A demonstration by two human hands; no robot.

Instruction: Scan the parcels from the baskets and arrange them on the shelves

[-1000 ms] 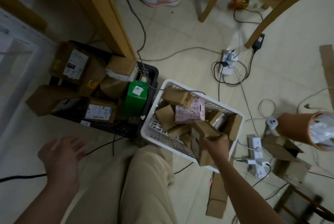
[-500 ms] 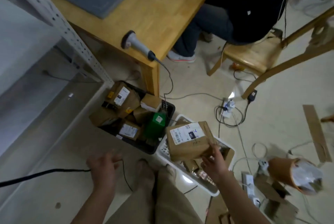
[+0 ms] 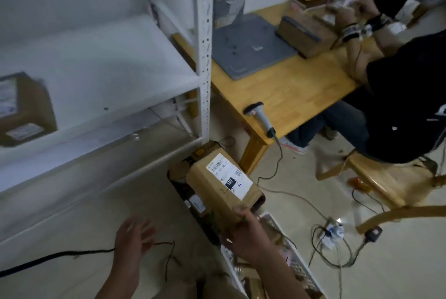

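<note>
My right hand (image 3: 243, 233) grips a brown cardboard parcel (image 3: 217, 190) by its near end, white barcode label facing up, raised above the baskets. Beneath it lies the black basket (image 3: 190, 204), mostly hidden by the parcel. The white basket (image 3: 299, 262) with more parcels shows at the bottom right of my arm. My left hand (image 3: 132, 238) hovers over the floor, fingers spread, holding nothing. A handheld barcode scanner (image 3: 259, 115) rests at the corner of the wooden desk (image 3: 289, 88). The white metal shelves (image 3: 96, 74) stand to the left, with one brown parcel (image 3: 24, 110) on a shelf.
Another person in dark clothes (image 3: 398, 95) sits at the desk on a wooden chair (image 3: 391, 182). A grey mat (image 3: 248, 47) and a box lie on the desk. Cables and a power strip (image 3: 334, 231) cross the floor at right; a black cable (image 3: 48, 260) runs at left.
My view has swung up from the baskets to the shelves and desk. My right hand has lifted the parcel out of the white basket and carried it up and left, toward the scanner corner.
</note>
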